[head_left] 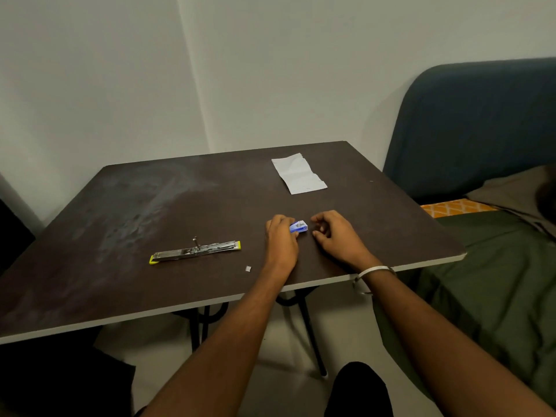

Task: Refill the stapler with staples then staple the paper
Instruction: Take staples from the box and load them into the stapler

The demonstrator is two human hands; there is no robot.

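A metal stapler point(195, 251) with yellow ends lies swung fully open and flat on the dark brown table point(126, 212), left of my hands. My left hand point(281, 236) pinches a small blue staple box point(299, 227) against the tabletop. My right hand point(334, 231) rests just right of the box, fingers curled and apart, holding nothing. A folded white paper point(298, 173) lies farther back on the table. A tiny white scrap point(248, 268) sits near the front edge, between the stapler and my left forearm.
A dark blue sofa point(475, 121) with olive and orange fabric stands close to the table's right side. White walls meet in a corner behind the table. The table's front edge runs under my forearms, with black folding legs below.
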